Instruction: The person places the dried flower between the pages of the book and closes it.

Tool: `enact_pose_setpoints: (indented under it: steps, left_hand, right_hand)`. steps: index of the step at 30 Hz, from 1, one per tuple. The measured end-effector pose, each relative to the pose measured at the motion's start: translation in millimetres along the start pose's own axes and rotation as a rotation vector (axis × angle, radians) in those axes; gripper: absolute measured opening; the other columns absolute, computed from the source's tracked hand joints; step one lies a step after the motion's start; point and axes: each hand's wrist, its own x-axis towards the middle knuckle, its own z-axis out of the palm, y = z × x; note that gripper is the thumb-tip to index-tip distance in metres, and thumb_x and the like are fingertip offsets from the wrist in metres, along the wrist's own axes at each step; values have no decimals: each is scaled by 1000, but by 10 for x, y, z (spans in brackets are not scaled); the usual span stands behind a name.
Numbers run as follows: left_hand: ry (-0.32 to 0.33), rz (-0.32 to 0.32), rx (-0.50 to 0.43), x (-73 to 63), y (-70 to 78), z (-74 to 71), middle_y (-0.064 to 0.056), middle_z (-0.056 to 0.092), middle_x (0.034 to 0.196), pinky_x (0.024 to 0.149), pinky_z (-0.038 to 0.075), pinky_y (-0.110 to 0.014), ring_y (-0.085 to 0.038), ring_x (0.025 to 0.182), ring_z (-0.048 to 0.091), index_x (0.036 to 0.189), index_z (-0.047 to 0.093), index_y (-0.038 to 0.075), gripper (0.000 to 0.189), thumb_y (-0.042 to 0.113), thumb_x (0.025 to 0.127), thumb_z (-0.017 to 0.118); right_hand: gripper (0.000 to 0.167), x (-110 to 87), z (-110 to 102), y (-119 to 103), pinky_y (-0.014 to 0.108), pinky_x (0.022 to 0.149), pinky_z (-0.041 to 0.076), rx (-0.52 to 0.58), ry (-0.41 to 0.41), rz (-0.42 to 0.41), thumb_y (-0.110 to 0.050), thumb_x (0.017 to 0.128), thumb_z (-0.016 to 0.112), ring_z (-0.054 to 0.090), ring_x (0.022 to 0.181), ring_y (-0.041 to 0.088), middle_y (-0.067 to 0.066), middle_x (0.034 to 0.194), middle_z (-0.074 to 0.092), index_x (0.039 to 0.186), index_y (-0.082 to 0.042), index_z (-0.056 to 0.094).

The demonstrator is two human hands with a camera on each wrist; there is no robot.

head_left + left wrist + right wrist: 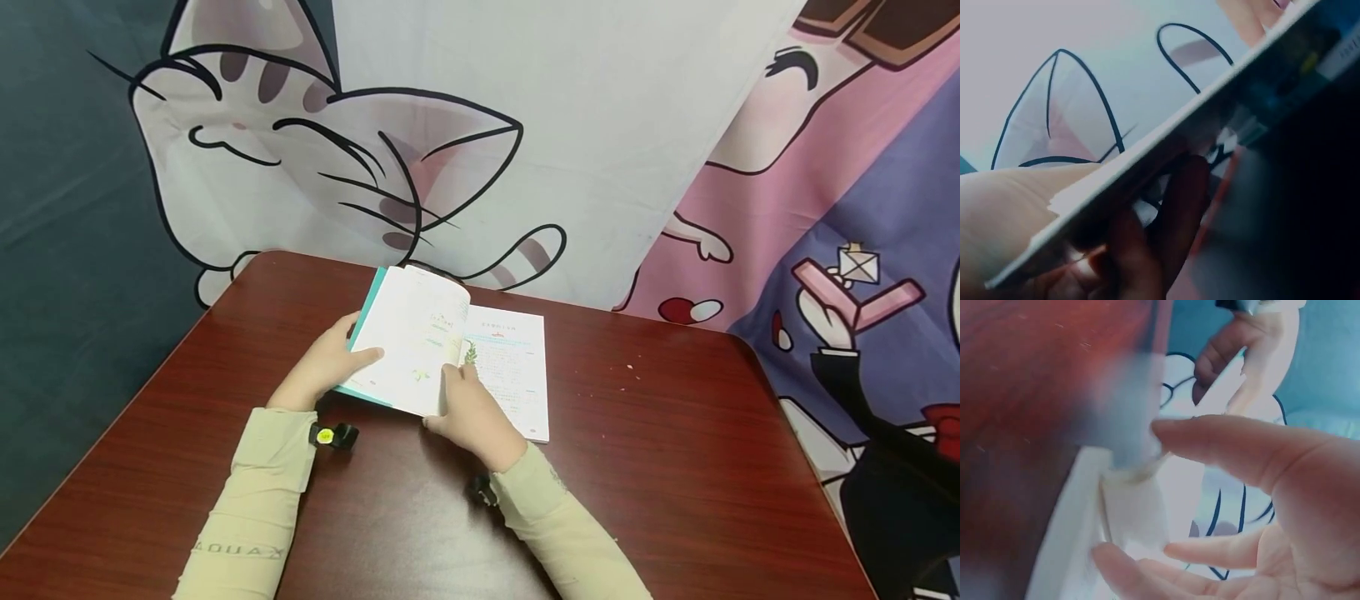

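Note:
A book (pixel 397 333) with a teal cover edge lies spread on the table, its left half raised and tilted, its right half flat. My left hand (pixel 327 362) grips the left edge, thumb on the printed page and fingers beneath the cover; in the left wrist view those fingers (pixel 1185 194) show under the cover. At the bottom of the book near the fold is my right hand (pixel 476 414), thumb by the lower edge and fingertips over the pages. In the right wrist view, its thumb (pixel 1210 440) and fingers stand spread apart around the fold.
The brown wooden table (pixel 660 467) extends on all sides of the book, with small pale scraps (pixel 630 367) to the right. A cartoon-printed cloth (pixel 600 150) hangs behind the table. Dark straps sit at both wrists.

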Motion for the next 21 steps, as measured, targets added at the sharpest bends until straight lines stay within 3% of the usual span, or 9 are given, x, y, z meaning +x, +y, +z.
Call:
enact_pose_setpoints:
  steps: [2, 4, 7, 10, 14, 17, 21]
  left_hand:
    - [-5, 13, -59, -5, 18, 3, -29, 37, 153, 102, 45, -58, -44, 133, 46, 161, 15, -1, 81, 21, 100, 64]
    - [-10, 17, -120, -8, 35, 9, -30, 48, 143, 91, 54, -48, -37, 116, 61, 161, 15, 1, 80, 19, 100, 63]
    - [-31, 33, -232, -8, 62, 23, -29, 61, 124, 75, 58, -38, -27, 91, 70, 162, 15, 6, 76, 16, 102, 60]
    - [-66, 74, -349, -12, 92, 43, -27, 64, 117, 71, 58, -34, -20, 85, 71, 162, 13, 8, 72, 16, 104, 55]
    - [-111, 125, -505, -24, 160, 101, -26, 57, 124, 71, 59, -34, -16, 86, 70, 163, 12, 12, 65, 24, 109, 45]
    - [-135, 150, -587, -29, 222, 190, -26, 49, 135, 75, 59, -35, -15, 94, 67, 163, 13, 14, 61, 37, 111, 36]
    - [-152, 176, -617, -21, 286, 341, -27, 44, 143, 80, 59, -38, -17, 104, 64, 162, 21, 12, 60, 44, 111, 28]
  right_hand:
    - [50, 19, -36, 48, 31, 70, 49, 62, -7, 6, -27, 84, 81, 53, 81, 17, 14, 103, 55, 118, 2, 59]
    - [37, 47, -71, 99, 30, 69, 46, 110, 1, -18, -26, 86, 77, 50, 79, 17, 8, 90, 54, 103, 2, 62]
    - [28, 84, -98, 160, 29, 66, 42, 166, 24, -46, -22, 88, 71, 47, 78, 16, 5, 79, 52, 89, 3, 60]
    - [31, 99, -104, 192, 27, 70, 46, 245, 37, -20, -21, 89, 66, 54, 81, 15, 9, 94, 59, 107, 4, 66]
    - [55, 102, -101, 212, 30, 79, 53, 336, 49, 26, -21, 91, 64, 65, 90, 17, 16, 126, 59, 141, 0, 56]
    - [54, 113, -99, 227, 31, 79, 55, 381, 63, 35, -22, 92, 64, 68, 93, 19, 15, 129, 59, 142, -3, 57]
    - [51, 129, -95, 259, 33, 81, 55, 466, 88, 48, -20, 93, 68, 68, 100, 22, 14, 134, 58, 141, -7, 59]
